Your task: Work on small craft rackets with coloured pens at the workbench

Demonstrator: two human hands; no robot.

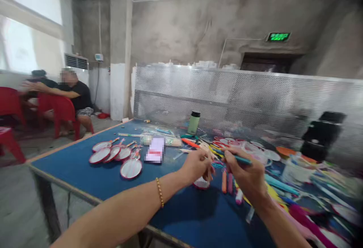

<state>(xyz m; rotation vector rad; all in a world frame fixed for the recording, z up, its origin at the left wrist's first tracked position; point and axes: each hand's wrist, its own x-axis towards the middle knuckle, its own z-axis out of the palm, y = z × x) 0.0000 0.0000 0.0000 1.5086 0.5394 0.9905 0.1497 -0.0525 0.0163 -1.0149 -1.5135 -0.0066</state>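
Observation:
My left hand (197,166), with a gold bead bracelet on its wrist, is over the table's middle with its fingers closed. A small round white piece with a red rim (202,183) shows just beneath its fingertips and appears held there; the grip itself is hidden. To its right, my right hand (248,172) grips a slim teal pen-like tool (241,160), its tip pointing toward my left hand. Several similar red-rimmed round pieces with short sticks (131,168) lie in a cluster on the left. Near the right hand lie an orange stick (224,182) and other colourful sticks.
The blue table (93,182) carries a phone (155,149), a green bottle (194,123) and a white container (297,168). Mixed colourful items crowd its right side. A perforated metal screen (181,89) stands behind. Seated people (76,93) and red chairs (64,112) are at far left.

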